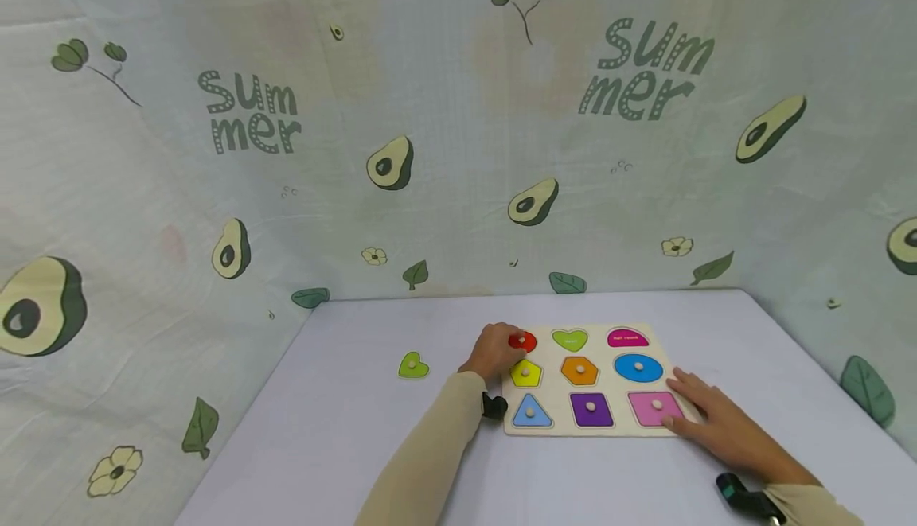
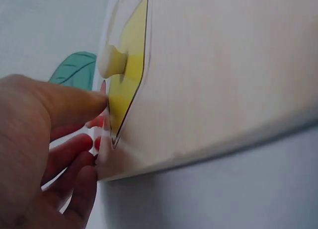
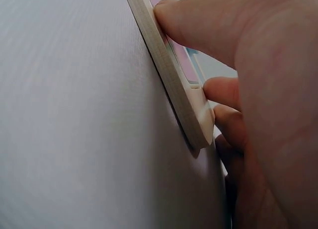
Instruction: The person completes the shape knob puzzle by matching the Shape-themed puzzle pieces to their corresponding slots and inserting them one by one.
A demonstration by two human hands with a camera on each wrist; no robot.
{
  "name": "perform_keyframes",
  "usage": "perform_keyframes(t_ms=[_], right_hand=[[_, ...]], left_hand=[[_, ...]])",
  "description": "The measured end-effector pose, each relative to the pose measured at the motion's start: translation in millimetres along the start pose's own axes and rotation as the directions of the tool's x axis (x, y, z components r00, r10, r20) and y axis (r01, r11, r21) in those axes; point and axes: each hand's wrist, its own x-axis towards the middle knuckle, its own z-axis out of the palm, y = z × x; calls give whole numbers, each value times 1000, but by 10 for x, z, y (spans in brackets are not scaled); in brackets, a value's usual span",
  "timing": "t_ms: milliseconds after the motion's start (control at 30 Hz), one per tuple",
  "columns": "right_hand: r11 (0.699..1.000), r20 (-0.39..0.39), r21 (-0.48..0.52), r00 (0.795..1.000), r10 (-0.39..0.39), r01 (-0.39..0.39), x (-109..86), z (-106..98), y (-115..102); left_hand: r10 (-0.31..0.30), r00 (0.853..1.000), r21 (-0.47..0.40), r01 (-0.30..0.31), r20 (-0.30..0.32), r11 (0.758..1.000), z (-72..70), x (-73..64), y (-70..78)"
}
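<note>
A pale wooden shape puzzle board (image 1: 552,387) lies on the table. At its far left corner my left hand (image 1: 494,351) pinches the red round piece (image 1: 528,341) at its knob. In the left wrist view the yellow pentagon piece (image 2: 130,72) sits in its recess, just beside the thumb. My right hand (image 1: 723,422) rests on the board's near right corner with fingers extended. Its thumb (image 3: 198,20) lies over the pink parallelogram piece (image 1: 647,412), and the other fingers lie along the right edge. Also on the board are an orange hexagon (image 1: 571,371) and a blue oval (image 1: 630,368).
A green heart piece (image 1: 413,371) lies on the white table (image 1: 344,430) left of the board. The board's heart recess (image 1: 569,340) and half-round recess (image 1: 627,338) show printed words. A light triangle (image 1: 532,418) and purple square (image 1: 591,418) sit in the near row.
</note>
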Motion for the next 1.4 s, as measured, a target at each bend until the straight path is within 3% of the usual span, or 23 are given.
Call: perform_keyframes(t_ms=[133,300,467,633,767,967,1133,1300,1400], right_hand=[[1000,3,0,1000,1,-1,14,4,-3],[1000,-1,-9,1000,4,-4,25,-21,-4],[1000,15,6,1000,9,-9,16,5,-6],[1000,7,7,1000,6,-6,16,13,-21],[1000,-11,-6,1000,-23,23,19,0,6],[1000,-10,-9,1000,-21,21,2,-4,63],[1000,-11,-2,1000,-26,26,-17,-22,51],[1000,-19,-7,1000,-23,23,-20,-2,22],[1000,-14,-12,1000,-12,12,-19,21,3]], left_hand=[[-24,999,-88,26,31,996,-41,-95,-29],[-33,999,-205,34,9,978,-119,-236,-38],[24,1000,-157,-24,-2,987,-260,-419,-111],[83,996,-117,-84,-19,990,-501,-533,-240],[81,994,-108,-89,-74,990,-639,-619,-424],[106,971,-143,-138,-213,980,-802,-732,-756],[-16,963,-181,-34,-269,983,-916,-747,-1001],[-130,963,-211,80,-235,974,-982,-788,-1191],[-154,968,-194,115,-201,974,-982,-806,-1268]])
